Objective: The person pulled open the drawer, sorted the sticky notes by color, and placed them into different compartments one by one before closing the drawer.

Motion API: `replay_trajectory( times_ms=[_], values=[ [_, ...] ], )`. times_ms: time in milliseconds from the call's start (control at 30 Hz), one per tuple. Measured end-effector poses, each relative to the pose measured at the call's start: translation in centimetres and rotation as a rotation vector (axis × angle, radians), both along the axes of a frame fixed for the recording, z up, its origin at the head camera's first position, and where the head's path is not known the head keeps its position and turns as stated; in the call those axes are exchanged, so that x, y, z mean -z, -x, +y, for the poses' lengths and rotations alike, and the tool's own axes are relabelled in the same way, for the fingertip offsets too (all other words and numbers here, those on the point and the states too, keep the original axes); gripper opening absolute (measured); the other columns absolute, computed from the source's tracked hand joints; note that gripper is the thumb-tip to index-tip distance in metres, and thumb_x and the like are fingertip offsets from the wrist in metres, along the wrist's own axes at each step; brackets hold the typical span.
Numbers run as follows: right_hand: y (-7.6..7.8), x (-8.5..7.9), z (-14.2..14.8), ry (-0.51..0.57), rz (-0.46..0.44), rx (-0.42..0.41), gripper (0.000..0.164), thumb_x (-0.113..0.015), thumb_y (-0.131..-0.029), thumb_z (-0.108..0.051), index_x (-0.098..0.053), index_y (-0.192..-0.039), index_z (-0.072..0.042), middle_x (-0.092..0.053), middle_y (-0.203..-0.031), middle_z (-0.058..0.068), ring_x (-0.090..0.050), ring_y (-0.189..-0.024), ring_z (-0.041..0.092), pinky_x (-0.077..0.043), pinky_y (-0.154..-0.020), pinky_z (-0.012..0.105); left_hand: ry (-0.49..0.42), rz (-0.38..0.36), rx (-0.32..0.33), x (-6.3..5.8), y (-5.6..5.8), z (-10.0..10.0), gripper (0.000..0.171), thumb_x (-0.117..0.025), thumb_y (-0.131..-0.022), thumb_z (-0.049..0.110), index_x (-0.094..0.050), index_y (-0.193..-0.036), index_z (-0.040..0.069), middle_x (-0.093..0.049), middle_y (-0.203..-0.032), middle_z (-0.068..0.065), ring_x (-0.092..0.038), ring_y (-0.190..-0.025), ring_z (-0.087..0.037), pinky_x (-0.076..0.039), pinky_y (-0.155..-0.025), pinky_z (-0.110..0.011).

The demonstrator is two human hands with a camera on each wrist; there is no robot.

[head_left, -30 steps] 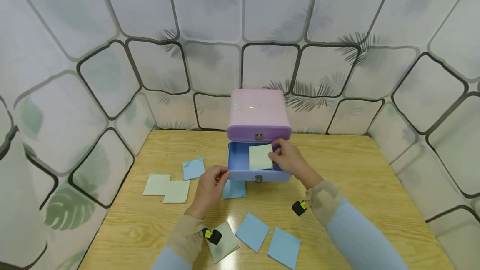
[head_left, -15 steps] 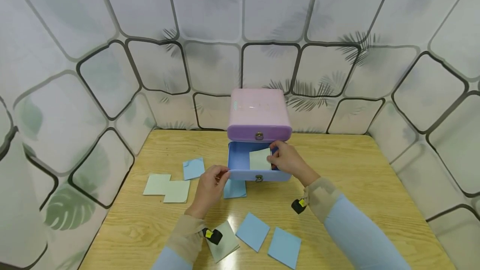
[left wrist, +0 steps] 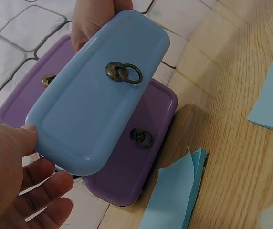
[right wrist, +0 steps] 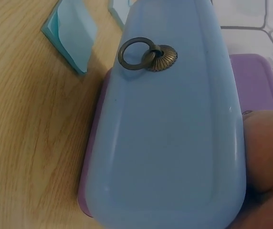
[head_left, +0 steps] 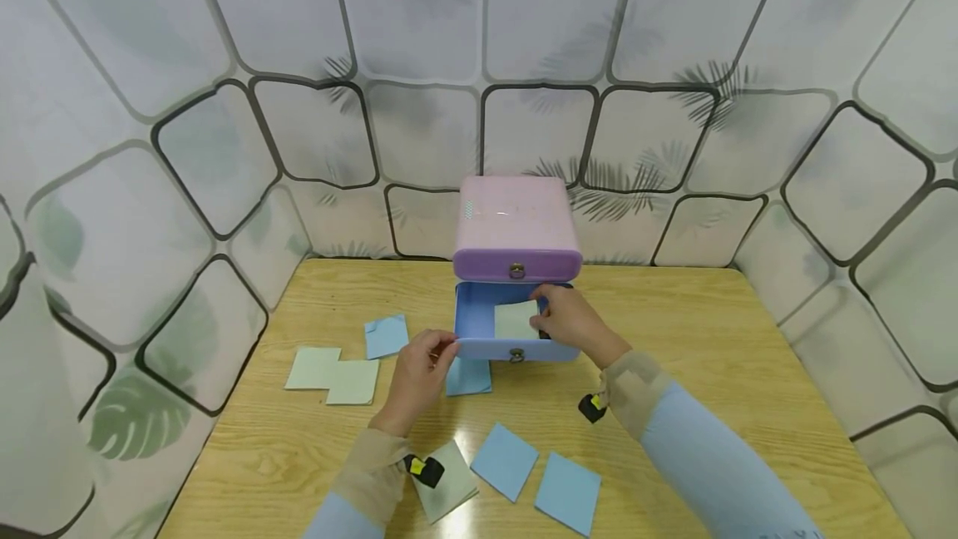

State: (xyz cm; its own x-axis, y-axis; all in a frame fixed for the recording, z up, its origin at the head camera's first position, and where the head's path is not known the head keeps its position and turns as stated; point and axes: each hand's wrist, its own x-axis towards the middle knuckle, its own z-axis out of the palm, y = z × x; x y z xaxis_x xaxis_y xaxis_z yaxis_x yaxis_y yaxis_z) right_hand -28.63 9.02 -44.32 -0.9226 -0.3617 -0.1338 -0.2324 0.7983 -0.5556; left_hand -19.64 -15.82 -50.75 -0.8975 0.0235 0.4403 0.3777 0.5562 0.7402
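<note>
My left hand (head_left: pixel 417 379) grips the left front corner of the pulled-out light blue drawer (head_left: pixel 490 349); in the left wrist view its thumb lies on the drawer's edge, other fingers below. Inside that drawer lies a pale green sticky note pad (head_left: pixel 515 320). Reaching over the drawer's right side, my right hand (head_left: pixel 575 318) holds the pad's right edge between thumb and fingers. The right wrist view shows only part of this hand (right wrist: pixel 267 157), with its fingertips hidden behind the drawer front. The drawer belongs to a pink and purple chest (head_left: pixel 516 219).
Blue sticky notes lie on the table (head_left: pixel 674 339): one pad (head_left: pixel 469 378) below the drawer, another (head_left: pixel 386 336) to the left, two (head_left: pixel 505 462) in front. Pale green notes (head_left: pixel 352 383) are at left, with a pale green pad (head_left: pixel 446 485) near the left wrist. A patterned curtain stands behind.
My right hand has lowered the pale green sticky note pad deeper into the drawer and shifted slightly left. My left hand stays at the drawer's corner.
</note>
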Motion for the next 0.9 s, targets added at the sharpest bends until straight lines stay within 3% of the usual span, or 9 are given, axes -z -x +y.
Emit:
replay_trajectory(
  times_ms=[267, 567, 767, 900],
  values=[
    [0.42, -0.21, -0.11, -0.083, 0.013, -0.046, 0.037, -0.069, -0.089, -0.015, -0.06, -0.123, -0.003, -0.066, -0.097, 0.005, -0.063, -0.08, 0.016, -0.053, -0.07, 0.035, -0.002, -0.007, -0.001, -0.08, -0.14, 0.09, 0.008, -0.064, -0.094, 0.013, -0.07, -0.099, 0.011, -0.065, -0.09, 0.003, -0.06, -0.076, -0.009, -0.051, -0.062, -0.024],
    [0.87, -0.32, -0.34, -0.151, -0.026, -0.077, 0.04, -0.07, -0.087, -0.017, -0.061, -0.123, -0.002, -0.065, -0.111, 0.012, -0.061, -0.076, 0.016, -0.052, -0.075, 0.039, -0.001, -0.008, -0.002, -0.05, -0.15, 0.09, 0.009, -0.063, -0.094, 0.014, -0.07, -0.1, 0.012, -0.065, -0.09, 0.003, -0.06, -0.077, -0.008, -0.051, -0.063, -0.024],
    [1.0, -0.44, -0.47, -0.201, -0.008, -0.092, 0.041, -0.072, -0.084, -0.015, -0.063, -0.121, 0.0, -0.063, -0.119, 0.014, -0.061, -0.101, 0.03, -0.05, -0.089, 0.045, 0.0, 0.0, 0.001, -0.07, -0.16, 0.11, 0.009, -0.063, -0.095, 0.015, -0.07, -0.1, 0.012, -0.065, -0.09, 0.003, -0.06, -0.076, -0.008, -0.051, -0.062, -0.024],
    [0.95, -0.55, -0.62, -0.206, -0.015, -0.1, 0.041, -0.072, -0.082, -0.011, -0.064, -0.119, 0.002, -0.063, -0.12, 0.015, -0.061, -0.105, 0.031, -0.05, -0.089, 0.045, 0.0, 0.006, 0.0, -0.08, -0.16, 0.13, 0.009, -0.063, -0.095, 0.015, -0.07, -0.1, 0.012, -0.065, -0.09, 0.003, -0.06, -0.076, -0.008, -0.051, -0.062, -0.024]
  ],
)
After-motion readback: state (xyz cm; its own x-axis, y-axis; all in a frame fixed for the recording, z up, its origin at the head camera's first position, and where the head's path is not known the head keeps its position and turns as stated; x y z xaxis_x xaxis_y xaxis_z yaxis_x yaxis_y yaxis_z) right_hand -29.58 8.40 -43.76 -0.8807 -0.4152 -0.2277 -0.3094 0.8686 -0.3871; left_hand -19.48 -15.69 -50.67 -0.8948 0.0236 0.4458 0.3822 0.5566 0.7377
